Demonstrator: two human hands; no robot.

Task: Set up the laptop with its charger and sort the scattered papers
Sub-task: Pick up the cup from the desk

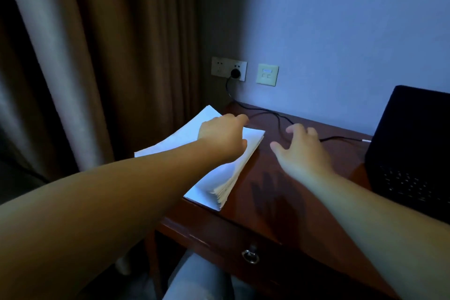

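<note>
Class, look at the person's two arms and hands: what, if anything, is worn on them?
Both forearms are bare, with no sleeves in view. The left hand and right hand show no gloves, rings, watch or bracelet.

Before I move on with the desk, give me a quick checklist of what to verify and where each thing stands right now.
1. Charger plug seated in the wall outlet: ok.
2. Cable reaches the laptop: cannot tell, its end lies beside the laptop's edge.
3. Laptop open: ok.
4. Paper stack gathered: ok, though it overhangs the desk edge.
5. Left hand rests on the stack: ok.
6. Right hand free: ok, fingers spread, holding nothing.
</note>
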